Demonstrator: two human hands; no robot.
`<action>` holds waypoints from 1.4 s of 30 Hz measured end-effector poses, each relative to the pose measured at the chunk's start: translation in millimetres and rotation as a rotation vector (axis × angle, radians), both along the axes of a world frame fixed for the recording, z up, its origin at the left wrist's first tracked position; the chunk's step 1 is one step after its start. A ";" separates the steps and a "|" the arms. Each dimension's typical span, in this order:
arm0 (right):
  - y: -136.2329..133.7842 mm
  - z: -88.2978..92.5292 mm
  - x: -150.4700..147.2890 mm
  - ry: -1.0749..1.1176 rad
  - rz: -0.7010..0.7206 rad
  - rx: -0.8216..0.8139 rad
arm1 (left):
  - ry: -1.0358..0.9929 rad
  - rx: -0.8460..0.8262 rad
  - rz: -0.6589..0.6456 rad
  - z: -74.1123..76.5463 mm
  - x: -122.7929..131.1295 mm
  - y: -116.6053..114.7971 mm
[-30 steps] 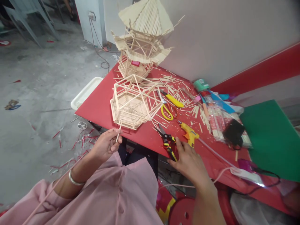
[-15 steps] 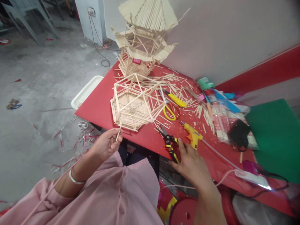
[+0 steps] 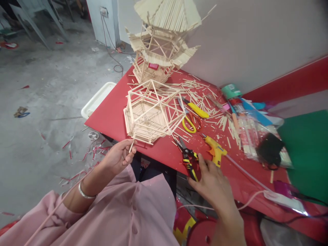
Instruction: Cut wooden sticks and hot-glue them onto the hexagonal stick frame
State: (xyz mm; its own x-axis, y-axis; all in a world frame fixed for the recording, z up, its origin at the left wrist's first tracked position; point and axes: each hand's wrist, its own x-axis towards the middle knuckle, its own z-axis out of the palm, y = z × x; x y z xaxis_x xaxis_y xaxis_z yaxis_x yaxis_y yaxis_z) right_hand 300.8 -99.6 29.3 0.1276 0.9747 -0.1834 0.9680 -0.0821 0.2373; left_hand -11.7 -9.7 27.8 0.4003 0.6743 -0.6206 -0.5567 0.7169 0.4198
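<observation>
While the left hand [image 3: 118, 158] pinches a thin wooden stick [image 3: 131, 146], the right hand [image 3: 212, 181] lies spread on cutters [image 3: 188, 160].

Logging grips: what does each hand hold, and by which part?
Left hand pinches a thin stick at its lower end. Right hand covers the handles of the cutter; grip unclear.

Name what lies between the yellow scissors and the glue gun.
In the head view, only a few loose short sticks on the red table lie between the yellow scissors and the glue gun.
</observation>
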 end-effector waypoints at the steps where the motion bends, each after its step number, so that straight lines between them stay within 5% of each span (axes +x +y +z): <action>1: -0.3 -0.3 -0.5 -0.003 0.002 0.004 | -0.002 -0.006 0.002 -0.3 0.0 0.3; 20: 0.3 -1.1 -2.3 -0.022 -0.002 -0.005 | 0.046 -0.070 -0.011 10.9 0.3 -2.9; 32: -1.0 -1.8 -3.4 -0.009 -0.007 0.007 | -0.001 -0.053 -0.024 -2.4 -3.6 -4.8; 42: -0.6 -1.6 -3.7 0.005 -0.004 0.021 | 0.005 -0.094 0.025 10.4 2.7 1.5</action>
State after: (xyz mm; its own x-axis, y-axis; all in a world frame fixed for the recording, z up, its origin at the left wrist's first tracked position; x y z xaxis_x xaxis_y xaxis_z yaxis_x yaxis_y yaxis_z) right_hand 297.1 -100.2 27.6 0.1307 0.9779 -0.1632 0.9687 -0.0909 0.2311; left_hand -9.0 -8.2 38.2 0.3809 0.6227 -0.6835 -0.5726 0.7393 0.3544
